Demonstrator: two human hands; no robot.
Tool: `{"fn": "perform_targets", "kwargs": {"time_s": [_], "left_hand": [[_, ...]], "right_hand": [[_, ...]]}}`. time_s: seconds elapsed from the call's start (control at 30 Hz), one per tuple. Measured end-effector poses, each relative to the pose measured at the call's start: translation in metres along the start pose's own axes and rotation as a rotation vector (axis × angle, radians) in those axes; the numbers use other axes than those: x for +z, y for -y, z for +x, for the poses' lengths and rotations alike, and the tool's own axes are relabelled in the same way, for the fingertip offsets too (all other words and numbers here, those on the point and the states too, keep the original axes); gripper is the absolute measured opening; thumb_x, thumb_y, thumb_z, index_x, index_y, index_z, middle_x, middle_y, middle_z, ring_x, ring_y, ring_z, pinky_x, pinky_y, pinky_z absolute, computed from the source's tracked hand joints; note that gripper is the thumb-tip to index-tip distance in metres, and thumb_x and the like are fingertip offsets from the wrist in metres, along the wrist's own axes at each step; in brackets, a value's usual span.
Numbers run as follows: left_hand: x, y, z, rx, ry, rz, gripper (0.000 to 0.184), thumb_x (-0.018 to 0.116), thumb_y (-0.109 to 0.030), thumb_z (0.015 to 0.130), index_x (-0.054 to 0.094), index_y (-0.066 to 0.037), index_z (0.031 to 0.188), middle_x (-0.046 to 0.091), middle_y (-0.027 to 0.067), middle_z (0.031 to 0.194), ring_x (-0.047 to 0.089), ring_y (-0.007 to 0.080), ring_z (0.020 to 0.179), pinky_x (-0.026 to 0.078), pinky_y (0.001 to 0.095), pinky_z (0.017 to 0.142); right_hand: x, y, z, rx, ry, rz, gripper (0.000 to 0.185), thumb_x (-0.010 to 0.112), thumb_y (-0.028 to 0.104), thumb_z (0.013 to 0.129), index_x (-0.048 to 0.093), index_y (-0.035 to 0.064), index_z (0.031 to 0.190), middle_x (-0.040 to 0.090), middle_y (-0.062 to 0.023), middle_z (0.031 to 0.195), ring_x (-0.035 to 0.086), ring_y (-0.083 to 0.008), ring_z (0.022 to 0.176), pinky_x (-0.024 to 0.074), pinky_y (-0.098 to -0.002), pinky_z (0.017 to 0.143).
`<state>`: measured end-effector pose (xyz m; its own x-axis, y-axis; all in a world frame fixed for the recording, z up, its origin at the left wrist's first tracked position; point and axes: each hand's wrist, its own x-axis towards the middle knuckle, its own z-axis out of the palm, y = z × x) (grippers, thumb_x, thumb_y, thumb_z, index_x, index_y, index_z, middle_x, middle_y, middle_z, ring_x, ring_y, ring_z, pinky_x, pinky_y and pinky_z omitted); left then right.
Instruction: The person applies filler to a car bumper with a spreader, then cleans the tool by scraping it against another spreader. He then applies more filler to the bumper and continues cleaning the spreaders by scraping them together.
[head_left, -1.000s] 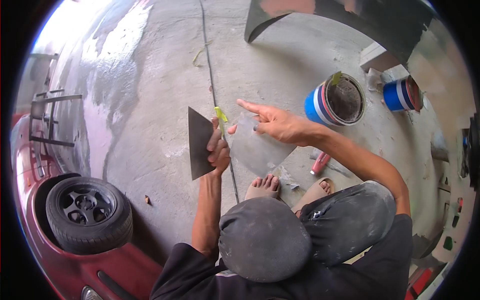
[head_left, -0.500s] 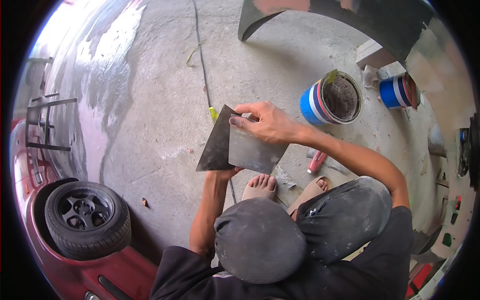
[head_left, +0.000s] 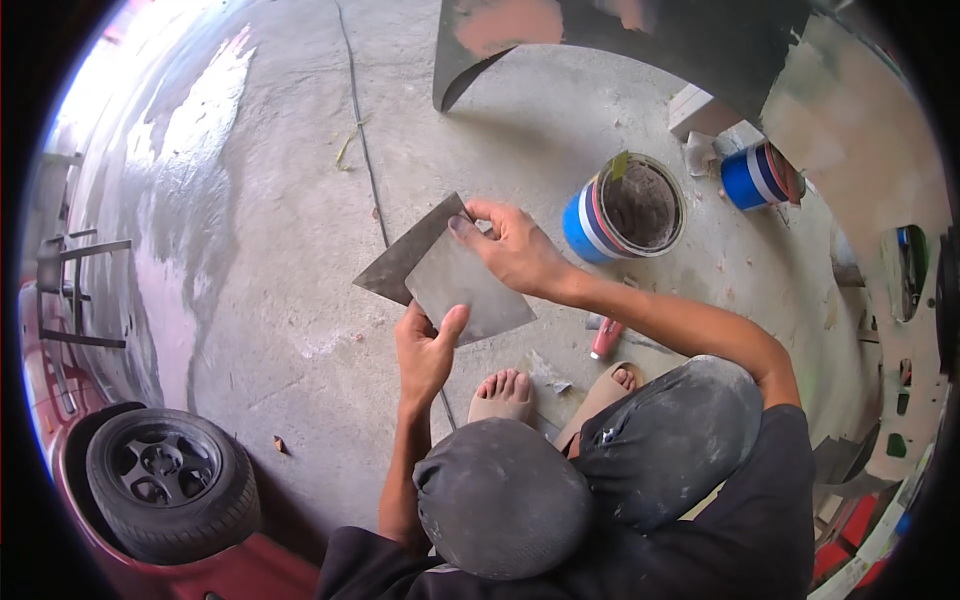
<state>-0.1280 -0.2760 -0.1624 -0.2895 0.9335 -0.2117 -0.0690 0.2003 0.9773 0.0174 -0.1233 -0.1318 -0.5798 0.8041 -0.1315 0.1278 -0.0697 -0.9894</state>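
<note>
Two thin, flat metal putty spreaders overlap in front of me, a dark one [head_left: 408,252] behind and a lighter grey one [head_left: 468,288] in front. My right hand [head_left: 522,255] is closed on their upper edge, its thumb against the lighter spreader's corner. From below, my left hand [head_left: 425,355] grips the pair, its thumb lying across the lighter face. The left fingers are mostly hidden behind the plates. To the right of the hands, a blue-and-white can [head_left: 590,225] stands open, its inside coated with grey residue.
A second blue can [head_left: 745,180] lies farther right. A red tube [head_left: 606,338] rests near my feet. Along the floor runs a cable [head_left: 362,130]. A wheel [head_left: 165,480] sits by a red car panel at lower left; a dark curved panel [head_left: 640,45] stands ahead.
Both hands and the spreaders have shifted slightly left, and the plates have tilted. My left thumb now shows over the lighter spreader's face. The view has turned a little.
</note>
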Motion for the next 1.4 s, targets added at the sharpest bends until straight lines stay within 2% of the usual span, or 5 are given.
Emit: {"fn": "perform_targets", "kwargs": {"time_s": [0.43,0.63,0.97,1.23,1.4], "left_hand": [[-0.042,-0.031,0.002,0.058,-0.290,-0.005,0.024,0.078,-0.012,0.098,0.075,0.004,0.117,0.079,0.0062,0.104,0.071,0.0122,0.091,0.055,0.0287,0.084],[-0.046,-0.035,0.003,0.110,-0.425,-0.110,0.027,0.076,-0.012,0.098,0.072,0.004,0.119,0.077,0.0076,0.106,0.069,0.0131,0.093,0.054,0.0297,0.087],[-0.017,-0.054,0.012,0.159,-0.277,-0.119,0.018,0.076,-0.013,0.101,0.079,0.004,0.107,0.077,0.0012,0.094,0.066,0.0079,0.084,0.051,0.0251,0.076],[0.001,-0.053,0.013,0.228,-0.232,-0.022,0.019,0.077,-0.013,0.100,0.079,0.004,0.110,0.078,0.0024,0.094,0.067,0.0079,0.083,0.052,0.0255,0.074],[0.007,-0.067,0.018,0.274,-0.163,0.013,0.017,0.071,-0.005,0.101,0.077,0.006,0.113,0.075,0.0005,0.088,0.064,0.0071,0.082,0.052,0.0260,0.071]], "right_hand": [[-0.018,0.034,-0.010,0.250,0.037,-0.032,0.041,0.068,0.042,0.107,0.078,0.0020,0.110,0.061,0.0035,0.062,0.058,-0.0066,0.051,0.0455,-0.0248,0.049],[-0.013,0.027,-0.007,-0.047,-0.004,-0.100,0.033,0.073,0.030,0.103,0.078,-0.0020,0.108,0.070,-0.0013,0.079,0.060,-0.0063,0.071,0.0486,-0.0281,0.066],[-0.002,0.048,-0.021,0.254,0.274,0.218,0.039,0.052,0.000,0.093,0.061,0.0059,0.131,0.064,-0.0048,0.126,0.059,-0.0081,0.112,0.0500,-0.0294,0.096],[-0.003,0.047,-0.027,0.371,0.270,0.462,0.072,0.068,0.056,0.099,0.046,0.0118,0.151,0.055,-0.0133,0.140,0.053,-0.0221,0.133,0.0396,-0.0389,0.114],[-0.005,0.037,-0.022,0.180,0.369,0.255,0.074,0.068,0.058,0.099,0.048,0.0101,0.152,0.057,-0.0163,0.142,0.055,-0.0258,0.133,0.0417,-0.0415,0.115]]}}
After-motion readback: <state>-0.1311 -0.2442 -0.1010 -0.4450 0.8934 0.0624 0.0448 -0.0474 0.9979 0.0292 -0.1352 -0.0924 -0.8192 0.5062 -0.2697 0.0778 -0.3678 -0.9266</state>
